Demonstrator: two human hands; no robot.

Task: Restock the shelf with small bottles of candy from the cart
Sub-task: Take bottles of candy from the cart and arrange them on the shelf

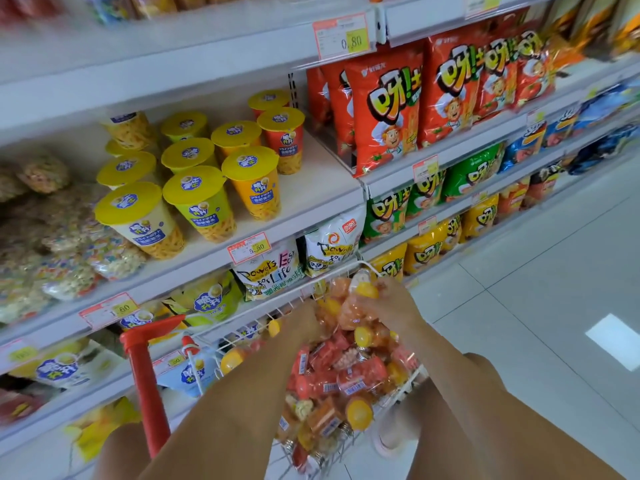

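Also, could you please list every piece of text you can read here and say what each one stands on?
"0.80": top price tag on the upper shelf edge.
"5.50": middle price tag below the yellow-lidded cups.
"Power's Easy for Life": white bag under that tag.
"呀!土": red bags on the right.
The lower price tags, the cup labels and the barcodes on the candy bottles are too blurred or too small to read.
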